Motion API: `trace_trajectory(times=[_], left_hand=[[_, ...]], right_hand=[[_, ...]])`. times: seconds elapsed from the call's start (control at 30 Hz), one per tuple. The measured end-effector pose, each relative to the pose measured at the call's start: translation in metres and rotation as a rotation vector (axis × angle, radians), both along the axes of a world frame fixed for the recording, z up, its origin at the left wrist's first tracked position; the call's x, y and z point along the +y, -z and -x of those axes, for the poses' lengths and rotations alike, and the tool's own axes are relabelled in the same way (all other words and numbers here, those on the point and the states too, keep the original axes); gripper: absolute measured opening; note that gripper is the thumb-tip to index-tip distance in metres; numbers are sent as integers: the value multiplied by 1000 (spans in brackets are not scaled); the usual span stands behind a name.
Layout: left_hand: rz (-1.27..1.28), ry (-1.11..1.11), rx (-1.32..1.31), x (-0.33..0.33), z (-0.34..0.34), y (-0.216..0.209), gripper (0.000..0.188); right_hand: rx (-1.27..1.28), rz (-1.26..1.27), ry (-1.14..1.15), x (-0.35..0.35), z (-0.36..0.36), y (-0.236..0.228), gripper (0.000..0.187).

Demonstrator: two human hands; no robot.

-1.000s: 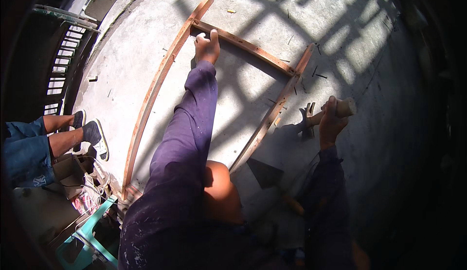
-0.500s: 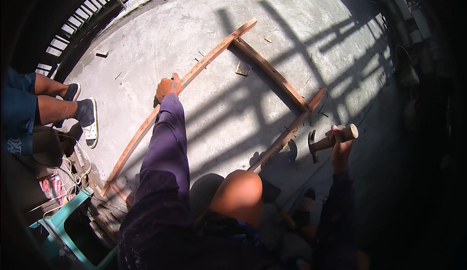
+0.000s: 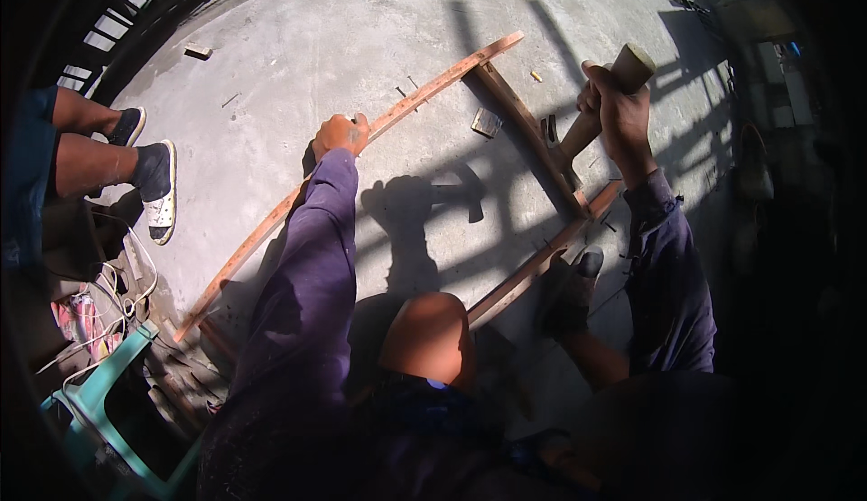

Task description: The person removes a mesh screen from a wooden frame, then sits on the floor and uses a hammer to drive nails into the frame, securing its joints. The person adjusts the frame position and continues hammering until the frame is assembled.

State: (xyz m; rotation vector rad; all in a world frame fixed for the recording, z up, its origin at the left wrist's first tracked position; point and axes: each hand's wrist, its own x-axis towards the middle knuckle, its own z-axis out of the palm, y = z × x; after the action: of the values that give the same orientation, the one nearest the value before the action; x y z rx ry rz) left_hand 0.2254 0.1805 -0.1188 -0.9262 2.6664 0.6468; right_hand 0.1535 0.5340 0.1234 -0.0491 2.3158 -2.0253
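Note:
My left hand (image 3: 340,135) is closed around the middle of a long reddish wooden beam (image 3: 262,228) on the concrete floor. Several nails (image 3: 401,92) stick out of or lie along that beam past my hand. A wooden crosspiece (image 3: 522,125) joins it to a second beam (image 3: 517,286) on the right. My right hand (image 3: 623,120) grips the wooden handle of a claw hammer (image 3: 581,134), raised so its head appears over the crosspiece. My dark-shod foot (image 3: 571,292) is beside the second beam.
Another person's legs (image 3: 90,160) and shoes stand at the left. A green plastic stool (image 3: 135,357) and a white cord (image 3: 149,289) are at lower left. A small box (image 3: 486,123), a small block (image 3: 197,51) and loose nails (image 3: 610,227) lie on the concrete floor (image 3: 298,41).
My right hand has lifted the hammer up and away from me, from beside the second beam to over the crosspiece. My left hand keeps its hold on the beam. The view has shifted.

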Motion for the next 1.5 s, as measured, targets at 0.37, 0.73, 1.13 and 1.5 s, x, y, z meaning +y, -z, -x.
trace_trajectory(times=[0.37,0.73,1.13,1.5], left_hand=[[9,-82,-64,6,6,-9,49],[45,-56,-48,9,5,-11,43],[61,-54,-39,9,5,-8,45],[108,-66,-23,10,5,-6,47]], right_hand=[[-72,-332,-215,-81,166,110,31],[-65,-439,-203,-114,202,123,43],[256,-346,-171,-102,171,132,26],[69,-56,-324,-83,152,75,16]])
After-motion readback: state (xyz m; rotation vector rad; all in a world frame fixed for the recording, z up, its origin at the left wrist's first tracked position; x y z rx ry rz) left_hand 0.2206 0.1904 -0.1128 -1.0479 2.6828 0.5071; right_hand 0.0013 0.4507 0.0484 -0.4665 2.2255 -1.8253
